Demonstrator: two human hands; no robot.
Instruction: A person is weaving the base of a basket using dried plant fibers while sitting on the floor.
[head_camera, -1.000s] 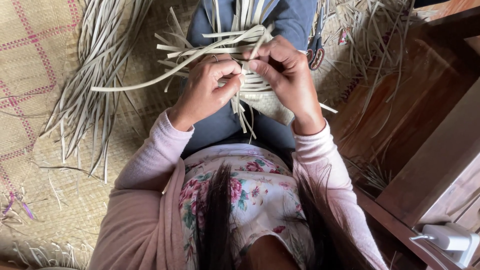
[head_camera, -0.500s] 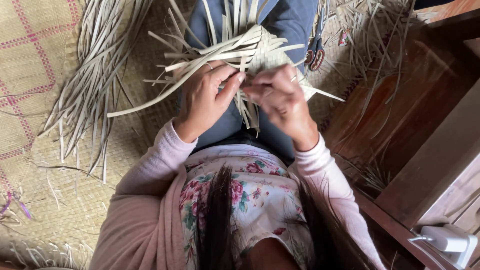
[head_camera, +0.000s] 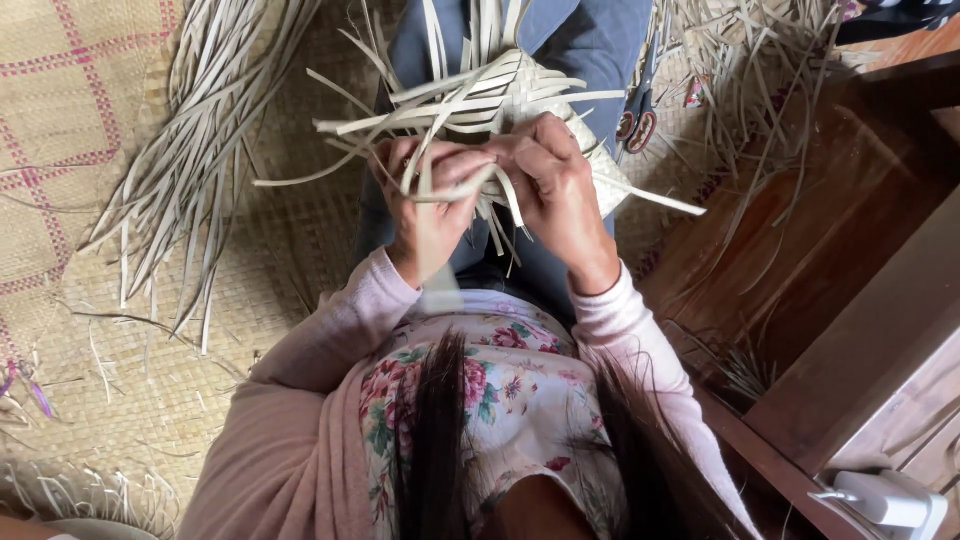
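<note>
A half-woven piece of pale leaf strips (head_camera: 500, 95) rests over my lap, with loose strip ends sticking out to the left and right. My left hand (head_camera: 425, 205) pinches several strips at its near edge. Beside it, my right hand (head_camera: 550, 185) grips the woven part and one strip that bends across between the two hands. Both hands touch each other at the fingertips. My pink sleeves and flowered top fill the lower middle of the view.
A bundle of loose pale strips (head_camera: 200, 150) lies on the woven floor mat (head_camera: 70, 120) at the left. Scissors with dark handles (head_camera: 638, 120) lie by my right leg. A wooden bench (head_camera: 850, 300) stands at the right, a white plug (head_camera: 885, 495) at its bottom corner.
Both hands have drawn together and nearer to my body. The woven piece has turned, so its loose ends now fan out to the left.
</note>
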